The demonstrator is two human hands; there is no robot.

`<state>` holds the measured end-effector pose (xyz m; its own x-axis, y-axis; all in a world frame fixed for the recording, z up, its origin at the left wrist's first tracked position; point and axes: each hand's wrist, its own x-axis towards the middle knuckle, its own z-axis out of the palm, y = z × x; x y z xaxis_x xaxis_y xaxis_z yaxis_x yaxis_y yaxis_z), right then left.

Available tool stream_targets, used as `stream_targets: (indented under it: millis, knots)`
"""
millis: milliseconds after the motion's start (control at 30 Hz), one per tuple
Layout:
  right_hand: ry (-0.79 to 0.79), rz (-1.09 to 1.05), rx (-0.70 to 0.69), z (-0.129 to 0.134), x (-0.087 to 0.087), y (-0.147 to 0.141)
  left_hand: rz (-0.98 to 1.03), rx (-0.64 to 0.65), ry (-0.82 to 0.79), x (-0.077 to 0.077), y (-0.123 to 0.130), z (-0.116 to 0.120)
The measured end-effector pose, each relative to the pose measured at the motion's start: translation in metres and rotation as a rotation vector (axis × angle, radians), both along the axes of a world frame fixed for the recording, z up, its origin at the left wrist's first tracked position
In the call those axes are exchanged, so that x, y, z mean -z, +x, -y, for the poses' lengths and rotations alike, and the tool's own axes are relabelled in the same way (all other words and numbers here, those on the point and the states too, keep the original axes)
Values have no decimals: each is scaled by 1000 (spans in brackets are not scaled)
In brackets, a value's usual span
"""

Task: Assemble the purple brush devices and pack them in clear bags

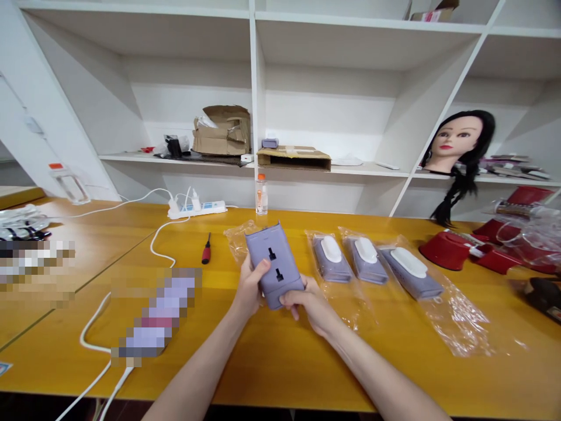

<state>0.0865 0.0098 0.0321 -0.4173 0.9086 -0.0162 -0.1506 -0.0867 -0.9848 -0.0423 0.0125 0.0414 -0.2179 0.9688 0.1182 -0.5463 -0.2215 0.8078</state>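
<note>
A purple box-shaped device (280, 245) with two dark keyhole-shaped slots is held tilted above the wooden table (210, 362). My left hand (250, 285) grips its left side, thumb on the front face. My right hand (309, 301) holds its lower right corner, thumb on the bottom edge. Behind the device lies a clear plastic bag (239, 238). To the right are three bagged purple devices with white oval parts: one nearest (333, 268), one in the middle (371, 269) and one farther right (421, 283).
A red-handled screwdriver (205, 254), a white power strip (210, 209) with cables and a clear bottle (262, 196) stand behind. A pixelated purple object (166, 310) lies left. Red items (447, 250) sit right; a mannequin head (458, 137) is on the shelf (368, 171).
</note>
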Motion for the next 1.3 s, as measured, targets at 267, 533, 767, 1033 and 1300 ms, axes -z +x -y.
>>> stream_targets:
  millis: [267, 533, 767, 1033, 1300]
  knots:
    - [64, 67, -1, 4, -5, 0, 25, 25, -110, -4, 8, 4]
    - [107, 80, -15, 6, -3, 4, 134, 283, -218, -14, 2, -2]
    - [84, 63, -3, 7, 3, 0, 188, 313, -263, -12, -4, -4]
    - [57, 114, -137, 1, 1, 7, 145, 356, -248, -9, -6, -6]
    - [-4, 39, -241, -2, -2, 10, -3, 30, -17, -4, 0, -2]
